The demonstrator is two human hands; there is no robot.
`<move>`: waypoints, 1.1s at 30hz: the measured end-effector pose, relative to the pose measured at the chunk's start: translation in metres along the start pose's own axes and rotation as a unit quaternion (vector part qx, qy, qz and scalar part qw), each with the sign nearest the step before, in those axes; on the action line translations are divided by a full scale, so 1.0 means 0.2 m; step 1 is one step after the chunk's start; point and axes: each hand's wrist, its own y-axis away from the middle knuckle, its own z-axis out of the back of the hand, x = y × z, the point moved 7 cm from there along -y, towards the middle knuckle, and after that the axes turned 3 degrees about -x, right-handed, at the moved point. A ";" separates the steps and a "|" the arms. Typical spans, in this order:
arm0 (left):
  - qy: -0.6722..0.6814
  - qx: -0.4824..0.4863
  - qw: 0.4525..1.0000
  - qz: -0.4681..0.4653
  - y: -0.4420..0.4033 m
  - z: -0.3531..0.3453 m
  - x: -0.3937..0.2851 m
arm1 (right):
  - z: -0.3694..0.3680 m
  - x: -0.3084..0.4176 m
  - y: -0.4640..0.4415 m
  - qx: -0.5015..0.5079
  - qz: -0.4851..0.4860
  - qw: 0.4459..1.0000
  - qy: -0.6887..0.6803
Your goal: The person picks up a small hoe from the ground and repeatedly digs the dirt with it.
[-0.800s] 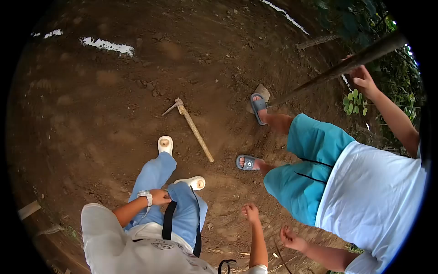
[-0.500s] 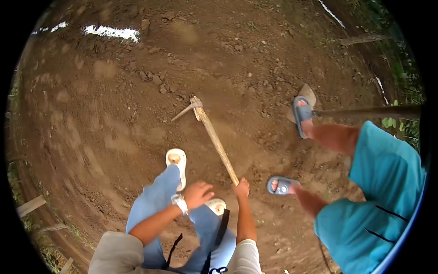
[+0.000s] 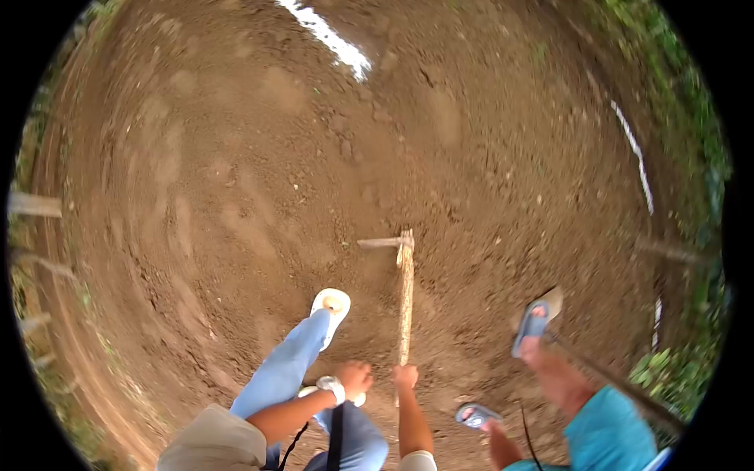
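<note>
A pick-like tool [image 3: 406, 298] with a rough wooden handle lies in front of me, its narrow blade pointing left against the brown soil. My right hand [image 3: 406, 377] is closed round the near end of the handle. My left hand [image 3: 355, 379], with a white watch at its wrist, is just left of the handle, apart from it. Its fingers are loosely bent with nothing visible in them. My white shoe [image 3: 331, 306] rests on the soil left of the tool.
At the right stands another person in teal shorts [image 3: 609, 432] and grey sandals [image 3: 532, 322], one foot by a flat blade [image 3: 554, 303] with a long pole. White lines [image 3: 326, 35] mark the soil. Plants [image 3: 667, 381] edge the right side; wooden pieces [image 3: 35, 206] are at the left.
My right hand has reached forward and taken the handle end. My left hand has moved from my lap toward the handle. The view has shifted, with the tool now pointing straight ahead.
</note>
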 end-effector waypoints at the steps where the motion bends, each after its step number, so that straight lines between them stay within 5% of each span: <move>1: 0.020 0.070 0.997 0.037 0.10 -0.02 0.12 | 0.00 0.02 0.15 0.009 -0.020 0.998 -0.066; 3: 0.298 0.160 0.925 0.176 0.11 0.11 0.12 | 0.10 0.14 0.18 0.018 -0.034 0.990 -0.137; 5: 0.567 0.156 0.765 0.261 0.29 0.38 0.09 | 0.18 0.28 0.41 0.035 -0.038 0.990 -0.130; 7: 0.700 0.102 0.633 0.314 0.38 0.70 0.09 | 0.20 0.44 0.66 0.127 -0.055 0.963 -0.229; 12: 0.686 0.081 0.658 0.299 0.36 1.24 -0.01 | 0.43 1.22 0.88 0.257 0.046 0.898 -0.355; 14: 0.683 0.074 0.671 0.279 0.31 1.43 -0.08 | 0.42 1.64 0.78 0.240 0.024 0.872 -0.425; 15: 0.674 0.076 0.687 0.260 0.25 1.52 -0.11 | 0.46 1.90 0.84 0.286 -0.071 0.848 -0.440; 17: 0.663 0.044 0.706 0.245 0.12 1.73 -0.15 | 0.53 2.40 0.89 0.265 -0.044 0.823 -0.500; 19: 0.659 0.009 0.708 0.255 -0.02 1.89 -0.16 | 0.56 2.84 0.77 0.374 -0.045 0.718 -0.586; 20: 0.621 -0.026 0.751 0.221 -0.10 1.98 -0.13 | 0.77 3.02 0.89 0.274 0.019 0.674 -0.686; 21: 0.572 -0.055 0.796 0.190 -0.15 2.05 -0.06 | 0.72 3.18 0.75 0.350 -0.058 0.677 -0.645; 22: 0.502 -0.117 0.850 0.110 -0.20 2.15 0.01 | 0.77 3.33 0.75 0.363 0.016 0.724 -0.586; 23: 0.263 -0.079 0.953 0.127 -0.23 2.26 0.10 | 0.71 3.42 0.63 0.345 -0.029 0.720 -0.602; 24: 0.131 -0.067 0.976 0.158 -0.22 2.38 0.19 | 0.68 3.52 0.59 0.305 -0.071 0.758 -0.572; 26: -0.066 0.035 0.981 0.177 -0.37 2.66 0.37 | 0.72 3.75 0.50 0.207 0.007 0.790 -0.578; 27: -0.115 0.137 0.967 0.179 -0.44 2.77 0.41 | 0.73 3.82 0.49 0.143 -0.026 0.752 -0.643; 29: -0.047 0.004 0.934 0.353 -0.57 3.05 0.65 | 0.75 4.07 0.50 0.254 0.007 0.760 -0.598; 31: -0.009 -0.105 0.901 0.421 -0.75 3.35 0.69 | 0.83 4.24 0.52 0.206 0.016 0.776 -0.596; 33: -0.016 -0.114 0.904 0.412 -0.93 3.65 0.61 | 0.82 4.35 0.48 0.173 0.024 0.798 -0.577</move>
